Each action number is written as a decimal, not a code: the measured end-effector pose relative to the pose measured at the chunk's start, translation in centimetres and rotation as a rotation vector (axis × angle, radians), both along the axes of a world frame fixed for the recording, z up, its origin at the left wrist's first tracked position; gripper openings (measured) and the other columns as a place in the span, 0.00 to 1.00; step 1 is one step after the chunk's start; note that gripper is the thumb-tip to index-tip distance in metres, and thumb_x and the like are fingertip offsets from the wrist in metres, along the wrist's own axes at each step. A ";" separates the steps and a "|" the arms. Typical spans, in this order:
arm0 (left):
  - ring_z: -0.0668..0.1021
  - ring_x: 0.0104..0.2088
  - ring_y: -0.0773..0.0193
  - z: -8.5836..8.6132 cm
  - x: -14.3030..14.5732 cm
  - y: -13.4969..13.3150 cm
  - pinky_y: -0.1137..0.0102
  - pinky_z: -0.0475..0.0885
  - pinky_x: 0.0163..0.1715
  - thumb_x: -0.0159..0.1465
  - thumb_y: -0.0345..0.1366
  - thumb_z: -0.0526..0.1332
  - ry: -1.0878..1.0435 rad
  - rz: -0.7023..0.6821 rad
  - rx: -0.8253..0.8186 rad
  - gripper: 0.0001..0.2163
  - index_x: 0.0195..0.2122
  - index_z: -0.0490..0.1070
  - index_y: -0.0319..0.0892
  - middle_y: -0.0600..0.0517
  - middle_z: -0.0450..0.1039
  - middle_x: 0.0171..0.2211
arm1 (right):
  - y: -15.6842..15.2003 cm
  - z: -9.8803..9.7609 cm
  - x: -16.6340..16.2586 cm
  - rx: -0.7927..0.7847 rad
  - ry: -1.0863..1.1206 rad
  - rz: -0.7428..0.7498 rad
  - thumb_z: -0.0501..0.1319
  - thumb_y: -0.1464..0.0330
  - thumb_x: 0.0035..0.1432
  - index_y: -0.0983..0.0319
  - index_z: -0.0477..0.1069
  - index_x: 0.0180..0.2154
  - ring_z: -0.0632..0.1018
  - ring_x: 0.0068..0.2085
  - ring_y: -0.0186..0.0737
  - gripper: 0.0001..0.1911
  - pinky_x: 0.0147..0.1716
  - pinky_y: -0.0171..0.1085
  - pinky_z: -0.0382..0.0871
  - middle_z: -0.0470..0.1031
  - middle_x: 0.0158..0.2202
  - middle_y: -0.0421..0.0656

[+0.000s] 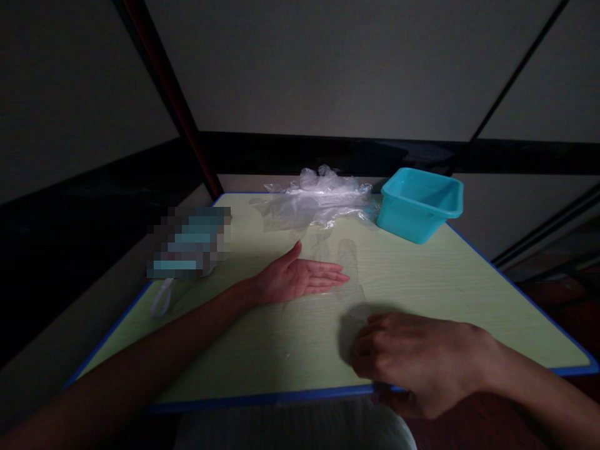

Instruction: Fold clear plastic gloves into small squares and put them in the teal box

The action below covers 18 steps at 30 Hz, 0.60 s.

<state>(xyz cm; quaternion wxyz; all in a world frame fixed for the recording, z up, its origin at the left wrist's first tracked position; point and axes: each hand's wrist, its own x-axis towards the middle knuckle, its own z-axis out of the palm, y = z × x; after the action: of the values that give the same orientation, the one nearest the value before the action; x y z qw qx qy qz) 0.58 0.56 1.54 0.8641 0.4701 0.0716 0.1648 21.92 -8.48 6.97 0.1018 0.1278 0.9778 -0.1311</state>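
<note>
My left hand [300, 280] lies palm up over the middle of the table, fingers stretched out and thumb raised, holding nothing. Beneath and beyond it a thin clear plastic glove [347, 253] is spread flat, its outline faint against the tabletop. My right hand [417, 356] is at the table's near edge, back upward, with its fingers curled in. Whatever those fingers may hold is hidden under the hand. Farther back sits a crumpled heap of clear plastic [323, 197], shiny and wrinkled.
A turquoise plastic basket [407, 215] stands at the back right of the pale green table [450, 281], which has a blue edge. At the left edge is a blurred-out item [190, 244] with a white strap [162, 299]. Panelled walls rise behind and at left.
</note>
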 end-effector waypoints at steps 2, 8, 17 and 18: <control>0.53 0.58 0.49 0.0 0.0 0.0 0.58 0.40 0.54 0.61 0.56 0.36 0.008 0.000 0.018 0.35 0.54 0.56 0.26 0.35 0.54 0.56 | 0.0 0.1 0.0 -0.011 0.002 0.001 0.58 0.69 0.47 0.65 0.71 0.29 0.72 0.29 0.40 0.07 0.28 0.38 0.61 0.74 0.28 0.45; 0.53 0.58 0.50 -0.1 0.0 -0.1 0.57 0.41 0.54 0.61 0.57 0.37 0.007 -0.007 0.088 0.35 0.54 0.58 0.29 0.37 0.55 0.56 | 0.1 0.2 0.1 -0.006 0.009 0.027 0.57 0.71 0.46 0.65 0.71 0.28 0.72 0.28 0.39 0.05 0.29 0.38 0.61 0.74 0.27 0.44; 0.53 0.59 0.55 0.9 0.3 -1.7 0.62 0.43 0.56 0.61 0.56 0.38 0.177 0.064 0.551 0.32 0.55 0.58 0.36 0.44 0.54 0.58 | 0.2 0.5 0.1 -0.017 0.014 0.031 0.58 0.72 0.46 0.65 0.71 0.28 0.72 0.29 0.40 0.05 0.31 0.38 0.62 0.74 0.28 0.44; 0.54 0.59 0.55 1.1 0.3 -2.0 0.62 0.44 0.56 0.61 0.56 0.39 0.209 0.081 0.647 0.32 0.55 0.58 0.36 0.45 0.54 0.57 | 0.2 0.6 0.2 -0.017 0.006 0.025 0.58 0.72 0.46 0.65 0.71 0.28 0.72 0.30 0.40 0.05 0.32 0.38 0.62 0.74 0.29 0.45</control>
<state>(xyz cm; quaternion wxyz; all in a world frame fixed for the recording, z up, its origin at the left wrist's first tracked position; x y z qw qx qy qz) 0.85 -1.40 2.61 0.6510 0.7310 0.1221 0.1641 22.08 -8.30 7.52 0.1013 0.1145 0.9785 -0.1384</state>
